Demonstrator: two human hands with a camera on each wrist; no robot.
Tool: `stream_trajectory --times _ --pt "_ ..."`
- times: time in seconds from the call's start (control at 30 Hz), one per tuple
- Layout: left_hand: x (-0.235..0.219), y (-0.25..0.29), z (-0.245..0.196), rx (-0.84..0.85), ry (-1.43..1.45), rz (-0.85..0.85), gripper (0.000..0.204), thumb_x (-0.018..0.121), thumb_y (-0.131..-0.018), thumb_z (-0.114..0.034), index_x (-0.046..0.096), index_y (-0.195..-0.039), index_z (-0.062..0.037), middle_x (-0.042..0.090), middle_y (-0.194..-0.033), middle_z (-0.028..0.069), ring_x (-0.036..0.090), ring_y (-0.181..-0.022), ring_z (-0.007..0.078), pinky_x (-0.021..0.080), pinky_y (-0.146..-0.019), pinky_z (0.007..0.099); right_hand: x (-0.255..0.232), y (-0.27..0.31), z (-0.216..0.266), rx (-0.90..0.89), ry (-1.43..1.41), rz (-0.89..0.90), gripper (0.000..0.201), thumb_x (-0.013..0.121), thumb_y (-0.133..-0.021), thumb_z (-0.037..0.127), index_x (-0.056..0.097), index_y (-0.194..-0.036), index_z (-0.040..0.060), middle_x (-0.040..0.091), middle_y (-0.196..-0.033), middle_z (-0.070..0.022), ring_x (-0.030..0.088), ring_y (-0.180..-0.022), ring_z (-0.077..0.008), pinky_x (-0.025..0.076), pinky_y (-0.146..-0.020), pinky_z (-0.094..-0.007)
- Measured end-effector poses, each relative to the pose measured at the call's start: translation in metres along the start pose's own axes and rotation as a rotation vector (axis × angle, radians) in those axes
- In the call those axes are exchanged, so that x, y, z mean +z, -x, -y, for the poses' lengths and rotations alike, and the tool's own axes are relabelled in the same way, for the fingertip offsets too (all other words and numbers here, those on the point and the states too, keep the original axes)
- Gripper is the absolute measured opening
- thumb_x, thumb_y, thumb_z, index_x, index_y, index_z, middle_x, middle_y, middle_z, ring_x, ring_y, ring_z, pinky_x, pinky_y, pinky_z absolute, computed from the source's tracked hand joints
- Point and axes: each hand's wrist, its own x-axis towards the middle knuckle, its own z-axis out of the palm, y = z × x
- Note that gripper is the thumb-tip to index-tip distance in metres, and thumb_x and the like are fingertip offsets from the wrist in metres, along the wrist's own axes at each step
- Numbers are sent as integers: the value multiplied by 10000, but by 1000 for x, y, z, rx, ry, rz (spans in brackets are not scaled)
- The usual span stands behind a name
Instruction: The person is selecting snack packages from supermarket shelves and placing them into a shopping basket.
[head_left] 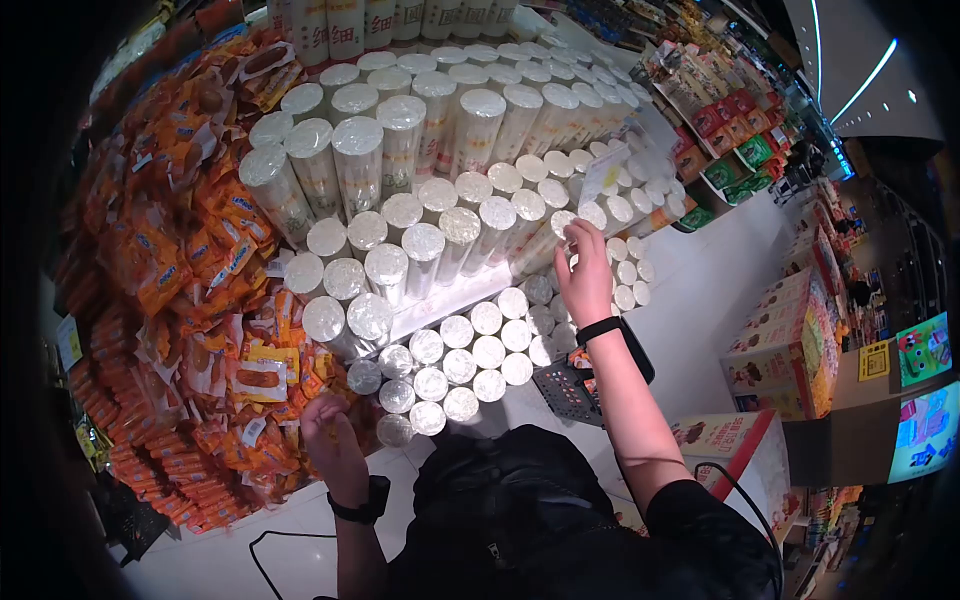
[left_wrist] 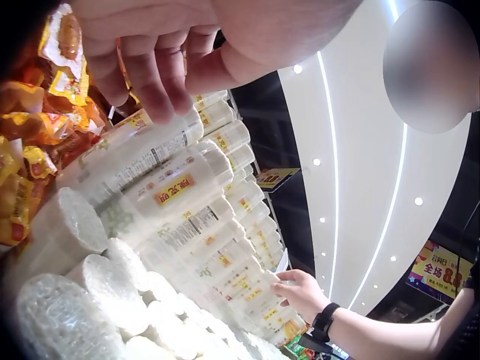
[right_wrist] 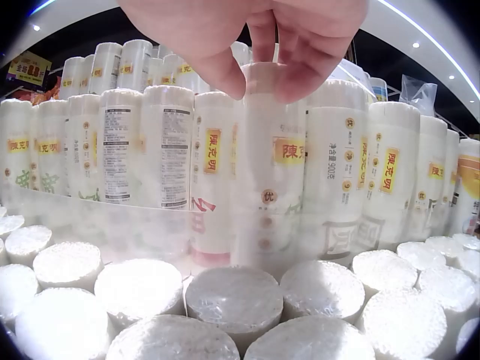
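Observation:
My right hand [head_left: 586, 278] reaches over the right part of a tiered display of noodle packs. In the right wrist view its thumb and fingers pinch the top of one upright pack [right_wrist: 268, 161], a white cylinder with a yellow label. My left hand [head_left: 335, 450] hangs loosely curled and holds nothing, near the orange snack packets [head_left: 262, 385] and the front corner of the display. In the left wrist view, its fingers [left_wrist: 154, 79] overlap a clear-wrapped noodle pack [left_wrist: 142, 150].
Lower noodle packs [head_left: 458, 365] stand in rows close before my body. Orange packets [head_left: 175, 240] pile up on the left. A dark perforated crate [head_left: 568, 390] sits below my right forearm. Printed cartons [head_left: 785, 345] stand to the right beside the pale floor [head_left: 690, 265].

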Motion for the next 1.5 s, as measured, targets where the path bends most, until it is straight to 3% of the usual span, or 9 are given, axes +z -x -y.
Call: stream_trajectory --times 0.2,0.3,0.4,0.5,0.67,0.9,1.1,1.27,1.5 --pt "-3 13 -18 -17 -70 48 262 548 -1117 41 593 -1373 12 697 -1252 122 705 -1143 198 572 -1044 353 -3 14 5 -21 -47 -59 375 741 -1058 43 657 -1424 40 596 -1569 -149 769 -1038 -196 629 -747 -304" --pt "0 23 -30 -112 71 44 280 563 -1106 45 598 -1380 1 706 -1250 100 711 -1158 183 582 -1040 361 -4 23 51 -2 -234 -24 316 722 -1068 28 665 -1378 20 658 -1438 -139 745 -958 -184 607 -697 -292" --pt "-1 32 -25 -88 62 68 309 585 -1099 31 612 -1404 -9 731 -1273 100 726 -1184 190 584 -1035 359 8 43 114 -21 -428 214 275 738 -1070 66 679 -1336 29 745 -1224 -106 747 -907 -168 588 -686 -300" --pt "-4 40 -28 -148 42 71 306 590 -1094 35 625 -1395 -4 736 -1258 105 731 -1181 192 578 -1036 353 27 62 171 -66 -563 451 446 807 -1040 159 627 -1420 10 718 -1303 -153 751 -879 -207 604 -703 -342" --pt "-13 52 -32 -114 34 17 302 588 -1091 50 634 -1384 -6 734 -1234 108 735 -1152 194 576 -1032 352 65 74 225 -148 -414 479 747 889 -983 312 502 -1537 -6 693 -1352 -218 774 -866 -313 629 -751 -460" --pt "-34 73 -27 -140 -66 -34 277 549 -1105 46 640 -1362 -5 718 -1173 93 717 -1105 193 564 -1055 372 84 75 213 -77 -551 430 703 901 -980 283 528 -1495 -17 753 -1208 -228 771 -773 -327 623 -736 -457" --pt "-42 71 -13 -147 -77 -34 245 534 -1125 34 637 -1344 -5 711 -1167 83 711 -1098 181 563 -1042 355 59 67 179 -12 -587 287 704 977 -922 245 501 -1384 8 727 -879 -82 729 -639 -163 580 -599 -341" --pt "-35 52 -14 -126 -57 -8 220 555 -1120 20 657 -1313 -8 725 -1149 84 716 -1048 176 574 -990 347 22 36 147 82 -622 118 637 983 -921 171 478 -1277 14 635 -792 -20 640 -615 -66 506 -573 -253" --pt "-19 29 -16 -98 0 60 228 567 -1142 -18 644 -1356 -2 733 -1190 78 734 -1101 145 588 -955 295 19 9 77 43 -355 13 610 987 -918 219 515 -1261 37 688 -892 -69 733 -654 -168 566 -607 -328"
